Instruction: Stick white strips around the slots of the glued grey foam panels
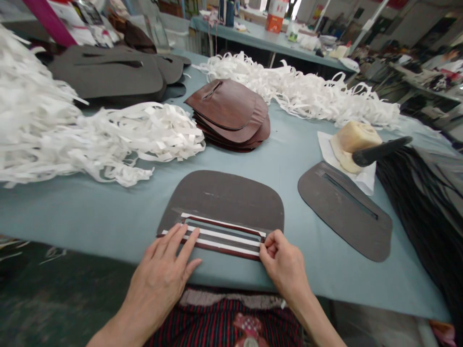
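Observation:
A dark grey bag panel with rounded far corners lies flat near the table's front edge. Toward its near side is a long slot framed by dark red edging and white tape strips. My left hand rests on the slot's left end, fingers stretched out over the strips. At the slot's right end my right hand pinches thumb against forefinger at the strip's tip; exactly what lies between the fingertips is hidden. A second grey panel with a narrow slot lies to the right.
Brown leather pieces are stacked beyond the panel. White strips lie in heaps at left and back. Grey panels pile at back left. A black-handled tool rests by a cream-coloured block. Black strips hang at right.

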A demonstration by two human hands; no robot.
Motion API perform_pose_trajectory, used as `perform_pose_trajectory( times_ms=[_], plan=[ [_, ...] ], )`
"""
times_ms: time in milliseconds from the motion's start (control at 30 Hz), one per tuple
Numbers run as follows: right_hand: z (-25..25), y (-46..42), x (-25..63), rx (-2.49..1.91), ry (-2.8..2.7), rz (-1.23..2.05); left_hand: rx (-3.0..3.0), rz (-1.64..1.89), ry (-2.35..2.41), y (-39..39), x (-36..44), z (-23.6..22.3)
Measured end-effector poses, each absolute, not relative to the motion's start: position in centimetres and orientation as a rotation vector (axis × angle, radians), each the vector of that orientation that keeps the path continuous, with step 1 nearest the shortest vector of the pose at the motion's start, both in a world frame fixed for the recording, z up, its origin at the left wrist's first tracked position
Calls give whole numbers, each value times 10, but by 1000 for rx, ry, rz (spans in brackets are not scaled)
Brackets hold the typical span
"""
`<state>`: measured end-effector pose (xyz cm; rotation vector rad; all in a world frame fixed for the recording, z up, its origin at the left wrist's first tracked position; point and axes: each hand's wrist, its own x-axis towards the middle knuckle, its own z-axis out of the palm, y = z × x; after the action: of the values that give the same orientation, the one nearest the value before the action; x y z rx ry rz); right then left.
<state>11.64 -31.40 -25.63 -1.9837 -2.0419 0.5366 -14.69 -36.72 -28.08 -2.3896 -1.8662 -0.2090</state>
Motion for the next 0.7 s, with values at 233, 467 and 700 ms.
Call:
perform_pose_trajectory(
  times_ms=[233, 467, 700],
  plan=[
    [-255, -306, 81, -1372, -2491, 297, -2453, -258, -1855, -342, -142, -269],
    [-263, -288, 81, -1273, -2375, 449, -2412, -489, -1894, -316, -155, -274],
    [-268, -270, 82, -1506, -2612, 96, -2306, -917, -2030, -316, -162, -290]
  ],
)
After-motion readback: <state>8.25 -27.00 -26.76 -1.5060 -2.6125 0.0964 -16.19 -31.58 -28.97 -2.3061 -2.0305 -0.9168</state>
